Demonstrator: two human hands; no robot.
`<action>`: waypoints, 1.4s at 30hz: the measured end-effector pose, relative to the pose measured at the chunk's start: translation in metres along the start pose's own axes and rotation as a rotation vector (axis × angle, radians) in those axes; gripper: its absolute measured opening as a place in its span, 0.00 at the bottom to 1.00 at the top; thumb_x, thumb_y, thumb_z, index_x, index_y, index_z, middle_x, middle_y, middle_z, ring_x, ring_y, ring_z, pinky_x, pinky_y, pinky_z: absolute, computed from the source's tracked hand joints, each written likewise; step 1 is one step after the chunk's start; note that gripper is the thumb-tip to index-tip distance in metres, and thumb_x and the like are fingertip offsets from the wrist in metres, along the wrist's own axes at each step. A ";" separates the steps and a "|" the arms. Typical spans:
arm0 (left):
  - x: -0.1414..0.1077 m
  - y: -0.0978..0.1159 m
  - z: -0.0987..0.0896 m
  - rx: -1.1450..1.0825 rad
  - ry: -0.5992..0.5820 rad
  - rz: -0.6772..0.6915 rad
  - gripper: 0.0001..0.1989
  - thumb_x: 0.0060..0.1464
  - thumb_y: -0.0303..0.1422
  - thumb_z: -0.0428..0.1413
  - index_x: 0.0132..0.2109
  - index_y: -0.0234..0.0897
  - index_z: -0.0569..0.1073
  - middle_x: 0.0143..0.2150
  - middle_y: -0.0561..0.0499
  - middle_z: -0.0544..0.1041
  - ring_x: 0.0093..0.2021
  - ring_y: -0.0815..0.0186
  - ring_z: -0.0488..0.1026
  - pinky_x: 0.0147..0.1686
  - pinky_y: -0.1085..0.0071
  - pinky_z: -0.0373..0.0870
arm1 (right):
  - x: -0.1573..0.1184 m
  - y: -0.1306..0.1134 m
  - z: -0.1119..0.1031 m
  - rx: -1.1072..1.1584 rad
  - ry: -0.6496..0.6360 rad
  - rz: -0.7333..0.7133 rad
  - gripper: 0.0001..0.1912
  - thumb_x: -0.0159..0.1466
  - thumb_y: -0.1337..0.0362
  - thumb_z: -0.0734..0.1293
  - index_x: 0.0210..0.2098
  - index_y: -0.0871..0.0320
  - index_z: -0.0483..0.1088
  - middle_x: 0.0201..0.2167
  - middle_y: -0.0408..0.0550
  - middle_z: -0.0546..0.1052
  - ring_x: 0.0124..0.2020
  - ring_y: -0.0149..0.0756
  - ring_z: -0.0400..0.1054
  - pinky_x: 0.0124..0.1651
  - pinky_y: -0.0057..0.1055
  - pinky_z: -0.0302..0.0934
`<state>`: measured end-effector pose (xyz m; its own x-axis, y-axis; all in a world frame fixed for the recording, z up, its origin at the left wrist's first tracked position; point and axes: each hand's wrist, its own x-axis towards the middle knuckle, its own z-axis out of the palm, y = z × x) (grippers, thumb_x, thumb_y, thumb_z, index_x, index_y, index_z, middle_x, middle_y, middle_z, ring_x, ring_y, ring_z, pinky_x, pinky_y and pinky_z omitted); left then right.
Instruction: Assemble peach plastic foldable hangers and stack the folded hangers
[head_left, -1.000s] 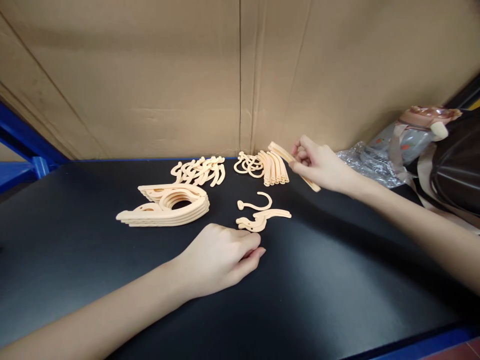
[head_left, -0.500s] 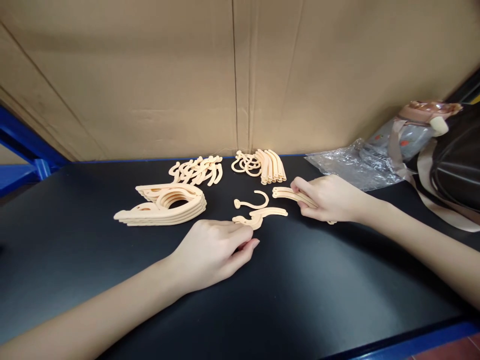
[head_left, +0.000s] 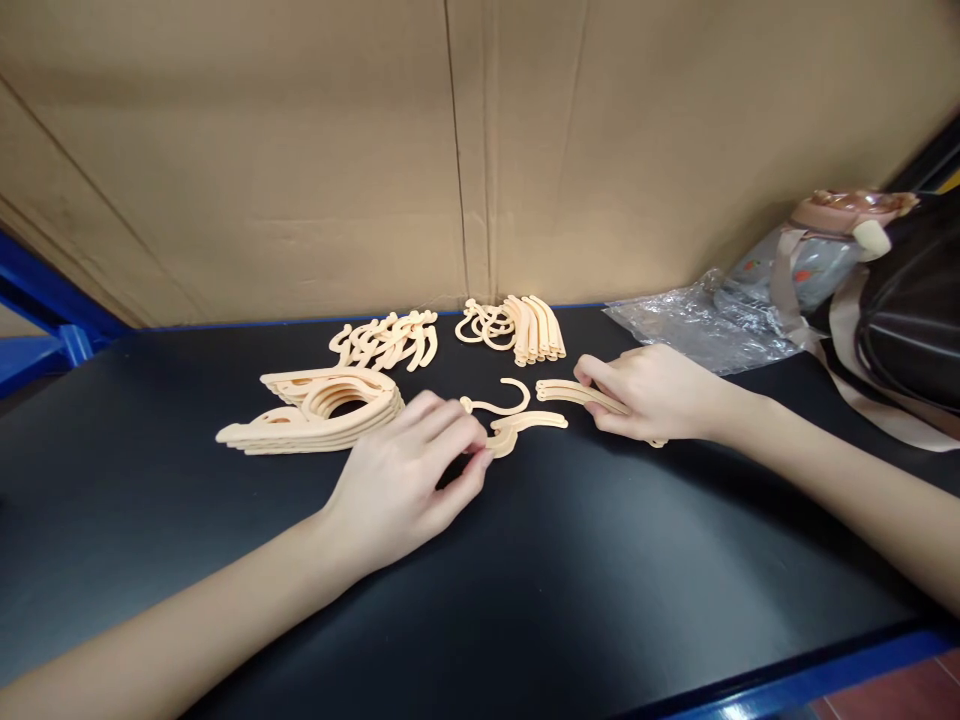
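My left hand (head_left: 416,470) is closed in a pinch at the left end of a short curved beige hanger piece (head_left: 504,441); its fingertips hide that end. A slim hanger arm (head_left: 538,420) lies against this piece, pointing right. Just behind them a beige hanger hook (head_left: 504,408) rests on the black table, its round end close to my left fingers. Over on the right, my right hand (head_left: 637,395) is wrapped over a hanger arm (head_left: 559,391), palm down. One end sticks out to the left and a small tip shows below the hand.
Stacked folded hangers (head_left: 311,435) lie left of my left hand. Behind are a pile of curved pieces (head_left: 386,340), several hooks (head_left: 484,325) and a bundle of arms (head_left: 538,330). A clear plastic bag (head_left: 697,325), a strapped bottle (head_left: 814,265) and a dark bag (head_left: 911,300) stand right.
My left hand has shifted slightly left and up, its fingers now more arched over the curved piece's end. My right hand keeps its hold on the hanger arm. The view has shifted slightly.
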<state>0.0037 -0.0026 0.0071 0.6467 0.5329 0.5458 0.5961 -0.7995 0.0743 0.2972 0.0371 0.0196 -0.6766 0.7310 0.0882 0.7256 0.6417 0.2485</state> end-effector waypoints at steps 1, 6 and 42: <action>0.001 -0.001 0.000 -0.001 -0.008 -0.019 0.07 0.63 0.29 0.50 0.37 0.35 0.72 0.37 0.49 0.76 0.39 0.63 0.70 0.39 0.69 0.65 | -0.001 0.000 0.000 -0.006 0.017 0.007 0.09 0.66 0.59 0.56 0.37 0.57 0.63 0.19 0.43 0.71 0.19 0.35 0.60 0.25 0.30 0.42; 0.001 -0.005 0.002 0.009 -0.146 -0.066 0.17 0.67 0.38 0.45 0.48 0.34 0.75 0.60 0.40 0.70 0.63 0.49 0.62 0.57 0.51 0.64 | -0.004 0.000 -0.004 -0.057 0.168 0.031 0.16 0.70 0.55 0.53 0.35 0.57 0.64 0.19 0.43 0.68 0.20 0.35 0.62 0.26 0.31 0.42; 0.003 0.005 0.001 0.291 -0.034 0.128 0.25 0.66 0.38 0.47 0.60 0.20 0.66 0.63 0.33 0.67 0.56 0.50 0.69 0.50 0.58 0.65 | -0.008 -0.051 -0.017 0.605 0.245 -0.152 0.29 0.68 0.59 0.63 0.66 0.55 0.52 0.54 0.50 0.73 0.49 0.36 0.69 0.50 0.32 0.65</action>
<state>0.0090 -0.0049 0.0081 0.7382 0.4458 0.5063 0.6165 -0.7505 -0.2381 0.2629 -0.0057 0.0230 -0.7339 0.5940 0.3295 0.5137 0.8027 -0.3029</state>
